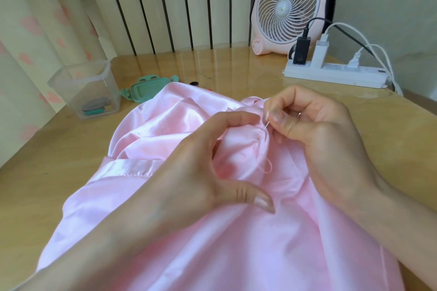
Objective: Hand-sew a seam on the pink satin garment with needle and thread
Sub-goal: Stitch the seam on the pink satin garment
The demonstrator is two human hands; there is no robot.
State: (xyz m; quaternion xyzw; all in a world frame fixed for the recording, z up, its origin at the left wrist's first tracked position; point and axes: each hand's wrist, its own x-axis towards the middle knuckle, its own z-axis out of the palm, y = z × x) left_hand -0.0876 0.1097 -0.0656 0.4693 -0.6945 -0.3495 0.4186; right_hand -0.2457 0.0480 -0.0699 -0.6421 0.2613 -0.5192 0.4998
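Pink satin garment (165, 130), gripped mid-frame by the left hand (201, 170), looked liable to slip; the right hand (319, 132) pinched the needle (266, 125), which might have pricked the holding hand.

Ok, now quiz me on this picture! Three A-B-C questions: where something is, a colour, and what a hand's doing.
1. Where does the pink fan stand?
A. on the floor
B. at the table's far right
C. inside a box

2. What colour is the lid beside the clear box?
A. red
B. black
C. green

3. What is the right hand doing?
A. pinching the needle
B. lying flat
C. holding scissors

Answers: 1 B, it stands on the table by the power strip; 2 C, the lid is mint green; 3 A, thumb and finger pinch the needle at the pink garment.
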